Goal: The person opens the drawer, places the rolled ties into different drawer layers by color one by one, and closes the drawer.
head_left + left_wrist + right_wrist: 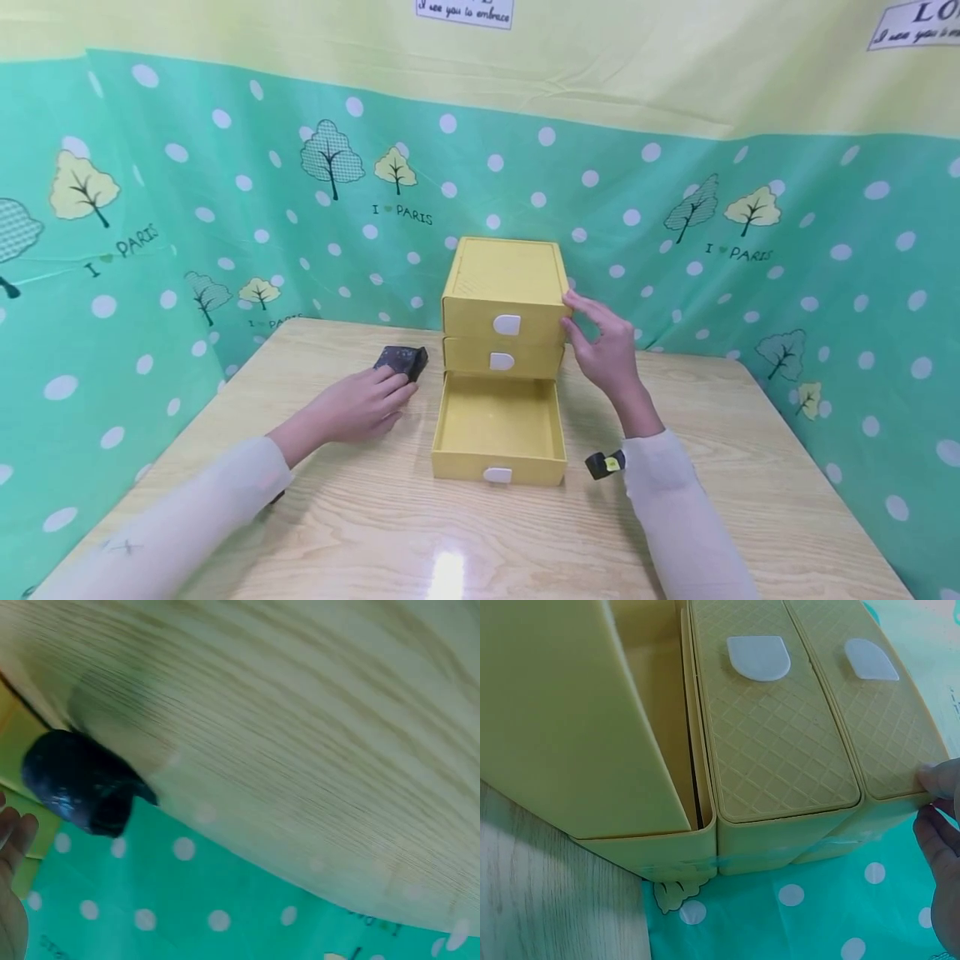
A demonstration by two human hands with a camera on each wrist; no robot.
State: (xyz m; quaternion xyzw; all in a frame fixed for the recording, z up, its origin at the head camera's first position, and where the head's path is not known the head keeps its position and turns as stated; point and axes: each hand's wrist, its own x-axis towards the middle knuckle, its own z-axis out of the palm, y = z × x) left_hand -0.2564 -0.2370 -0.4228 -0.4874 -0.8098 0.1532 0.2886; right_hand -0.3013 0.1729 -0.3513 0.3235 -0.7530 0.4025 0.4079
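Observation:
A yellow three-drawer unit stands at the back middle of the table, its bottom drawer pulled out with nothing inside. My right hand holds the unit's upper right front corner. In the right wrist view the thumb lies on the top drawer's front and the fingers on its side. Left of the unit lies a dark, shiny item with a faint pattern. My left hand is over its near side in the head view, fingers extended. The left wrist view shows the fingertips a little apart from this dark item.
A black item with a yellow label lies beside my right sleeve. Another dark thing is mostly hidden under my left sleeve. Green dotted cloth hangs behind and along the sides of the wooden table.

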